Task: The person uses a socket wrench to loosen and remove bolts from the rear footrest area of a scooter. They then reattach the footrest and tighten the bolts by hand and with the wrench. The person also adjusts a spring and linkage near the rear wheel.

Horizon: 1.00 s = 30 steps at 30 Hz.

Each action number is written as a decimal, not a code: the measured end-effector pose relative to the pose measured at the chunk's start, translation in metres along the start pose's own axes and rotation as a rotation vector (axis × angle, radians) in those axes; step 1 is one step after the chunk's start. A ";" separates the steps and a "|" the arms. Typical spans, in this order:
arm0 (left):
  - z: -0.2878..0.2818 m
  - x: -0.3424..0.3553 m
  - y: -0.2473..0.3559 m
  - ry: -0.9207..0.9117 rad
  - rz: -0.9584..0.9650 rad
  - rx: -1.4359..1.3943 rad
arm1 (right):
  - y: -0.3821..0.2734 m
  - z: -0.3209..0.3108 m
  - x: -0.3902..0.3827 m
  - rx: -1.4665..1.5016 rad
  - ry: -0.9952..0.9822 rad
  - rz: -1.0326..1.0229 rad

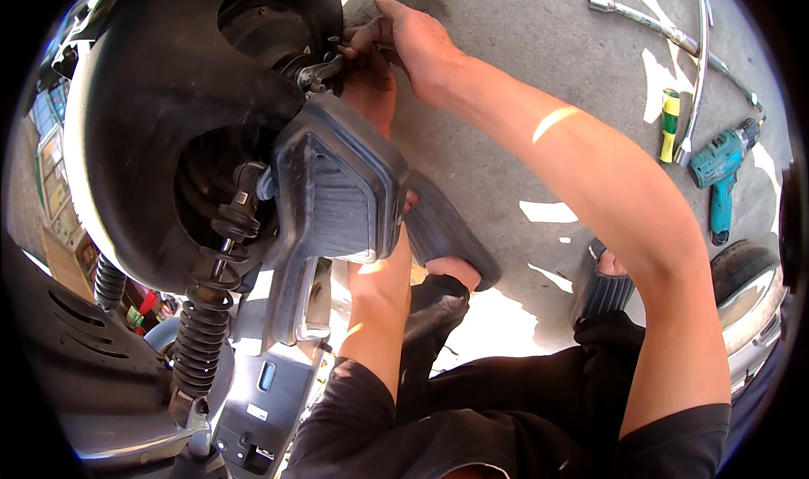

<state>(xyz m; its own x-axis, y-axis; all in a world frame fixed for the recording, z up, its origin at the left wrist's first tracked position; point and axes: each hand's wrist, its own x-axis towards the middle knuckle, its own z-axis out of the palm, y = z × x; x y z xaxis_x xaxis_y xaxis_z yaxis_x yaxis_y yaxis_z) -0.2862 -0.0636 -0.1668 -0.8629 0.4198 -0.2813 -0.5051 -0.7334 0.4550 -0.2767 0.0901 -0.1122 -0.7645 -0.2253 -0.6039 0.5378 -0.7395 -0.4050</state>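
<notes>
My right hand (413, 45) reaches in at the top, thumb raised, its fingers curled around something small and hidden beside a metal lever arm (320, 73). Under it is my left hand (371, 96), coming up behind a black ribbed plastic housing (341, 197); its fingers are mostly hidden by shadow and by my right hand. A small metal pin or bolt end (334, 42) shows at my right fingertips. Both hands are at the edge of a large black rounded mudguard (126, 133) on a scooter-like vehicle.
A coil-spring shock absorber (202, 336) stands left of the housing. On the concrete floor at right lie a cross-shaped wheel wrench (640, 17), a yellow-green screwdriver handle (670, 125) and a teal cordless drill (720, 163). A wheel (746, 281) is at the right edge. My sandaled feet are below.
</notes>
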 end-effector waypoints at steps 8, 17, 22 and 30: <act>-0.014 0.003 0.008 -0.189 -0.011 0.036 | -0.012 -0.016 -0.010 0.167 -0.077 0.017; -0.001 -0.004 0.001 0.110 0.042 0.061 | -0.009 -0.002 -0.014 0.072 0.030 0.034; 0.020 -0.005 -0.004 0.242 -0.119 -0.417 | 0.001 0.002 -0.005 -0.062 0.097 -0.041; 0.017 -0.005 -0.004 0.233 -0.086 -0.243 | 0.004 0.001 0.002 -0.051 0.060 0.002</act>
<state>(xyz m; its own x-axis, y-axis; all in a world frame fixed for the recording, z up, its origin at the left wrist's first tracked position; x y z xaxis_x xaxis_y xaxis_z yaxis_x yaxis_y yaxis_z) -0.2803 -0.0536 -0.1528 -0.7768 0.3728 -0.5075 -0.5331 -0.8183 0.2148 -0.2766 0.0859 -0.1143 -0.7414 -0.1876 -0.6443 0.5580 -0.7056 -0.4367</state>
